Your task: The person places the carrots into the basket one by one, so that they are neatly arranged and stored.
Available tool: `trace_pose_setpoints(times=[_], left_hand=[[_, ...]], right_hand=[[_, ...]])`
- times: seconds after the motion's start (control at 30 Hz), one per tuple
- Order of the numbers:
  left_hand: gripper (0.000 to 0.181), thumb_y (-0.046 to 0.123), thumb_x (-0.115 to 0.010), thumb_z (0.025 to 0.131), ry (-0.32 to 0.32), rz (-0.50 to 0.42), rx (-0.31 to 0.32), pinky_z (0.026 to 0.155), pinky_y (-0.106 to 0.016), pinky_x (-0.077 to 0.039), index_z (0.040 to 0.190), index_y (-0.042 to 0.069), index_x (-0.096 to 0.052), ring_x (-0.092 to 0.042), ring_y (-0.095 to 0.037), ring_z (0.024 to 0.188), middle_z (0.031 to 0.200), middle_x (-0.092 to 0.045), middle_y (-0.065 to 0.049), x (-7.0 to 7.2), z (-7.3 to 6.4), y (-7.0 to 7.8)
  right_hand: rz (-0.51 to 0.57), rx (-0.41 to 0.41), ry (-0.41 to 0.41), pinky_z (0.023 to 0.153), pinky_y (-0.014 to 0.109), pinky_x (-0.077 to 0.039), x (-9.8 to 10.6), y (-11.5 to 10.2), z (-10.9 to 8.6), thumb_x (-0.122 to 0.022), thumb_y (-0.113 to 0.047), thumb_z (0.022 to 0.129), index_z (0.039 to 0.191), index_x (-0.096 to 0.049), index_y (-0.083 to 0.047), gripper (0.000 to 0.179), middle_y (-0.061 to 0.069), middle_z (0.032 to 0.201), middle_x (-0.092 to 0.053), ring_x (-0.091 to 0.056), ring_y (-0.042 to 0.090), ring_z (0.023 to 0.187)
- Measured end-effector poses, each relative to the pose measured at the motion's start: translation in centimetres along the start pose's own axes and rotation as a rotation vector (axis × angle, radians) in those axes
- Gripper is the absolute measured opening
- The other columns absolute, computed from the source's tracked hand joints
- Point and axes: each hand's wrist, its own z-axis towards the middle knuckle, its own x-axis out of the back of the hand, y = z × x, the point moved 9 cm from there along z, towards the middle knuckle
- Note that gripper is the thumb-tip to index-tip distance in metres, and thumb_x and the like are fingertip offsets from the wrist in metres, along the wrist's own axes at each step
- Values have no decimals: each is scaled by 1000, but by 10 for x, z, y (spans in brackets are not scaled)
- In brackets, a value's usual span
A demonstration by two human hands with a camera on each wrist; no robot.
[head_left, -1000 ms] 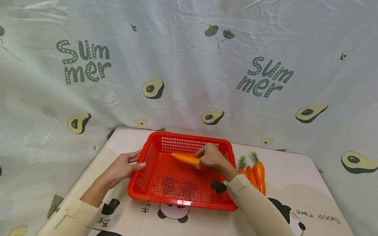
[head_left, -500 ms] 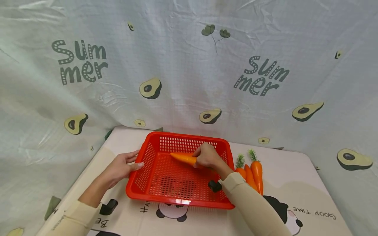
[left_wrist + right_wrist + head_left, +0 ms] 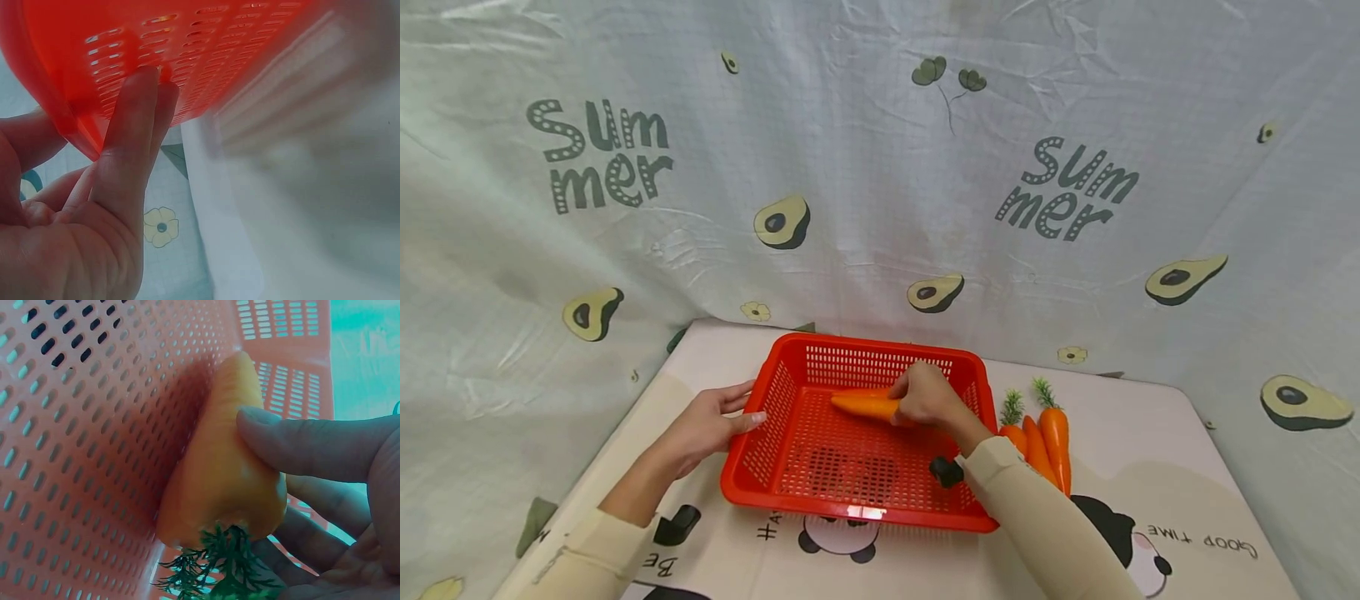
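A red basket (image 3: 925,520) with slotted walls stands on a table (image 3: 1150,425). Inside, near its far wall, the person's right hand (image 3: 928,396) pinches an orange carrot (image 3: 868,407), thumb on top; the other fingers are partly hidden beneath it. A second carrot (image 3: 170,515) lies against it, mostly covered. The leafy tops, out of sight from the head, show in the right wrist view, cut off by the lower edge.

The left hand (image 3: 707,425) grips the basket's left wall, thumb over the rim, two fingers pressed together against the outside; its remaining fingers are hard to make out. Right of the basket lie three loose carrots (image 3: 1056,446), the leftmost partly hidden by the basket and the right sleeve (image 3: 1037,517).

The curtain (image 3: 850,150) behind reads "SUMMER" twice (each split over two lines). On the table, upside down, are "GOOD TIME" and "BE"; another word, starting "HA", disappears under the basket. A printed panda face (image 3: 842,540) is partly covered by the basket's near edge.
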Motion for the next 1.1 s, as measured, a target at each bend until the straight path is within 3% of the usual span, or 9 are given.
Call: trace_pose_setpoints(times=[0.37, 0.6, 0.8, 1.1], left_hand=[[75, 16, -67, 102, 21, 4, 6, 83, -44, -67, 163, -1, -27, -76, -28, 103, 153, -50, -33, 3, -2, -1], [74, 15, -67, 102, 13, -9, 1, 84, -44, -67, 163, -1, -27, -75, -28, 103, 153, -50, -33, 1, -3, 0], [75, 16, -67, 102, 23, -1, 14, 83, -44, -67, 163, -2, -27, -76, -27, 102, 153, -50, -33, 1, -4, -2], [75, 17, -67, 102, 11, 3, 4, 83, -44, -67, 163, -2, -27, -76, -27, 101, 153, -50, -34, 0, -2, 0]], right_hand=[[-21, 25, 11, 75, 33, -64, -3, -2, 1, -93, -10, 75, 105, -83, -4, 32, 10, 99, -81, -64, 22, 85], [-20, -28, 8, 82, 36, -65, -4, 4, 2, -92, -14, 77, 107, -83, -4, 32, 11, 105, -79, -64, 23, 87], [-50, -5, 0, 79, 34, -63, -6, 3, -1, -92, -16, 78, 105, -83, -4, 30, 10, 101, -79, -63, 23, 85], [-178, 46, -21, 56, 25, -47, -12, 0, -2, -92, -16, 77, 78, -80, -9, 14, 1, 69, -65, -53, 18, 65]])
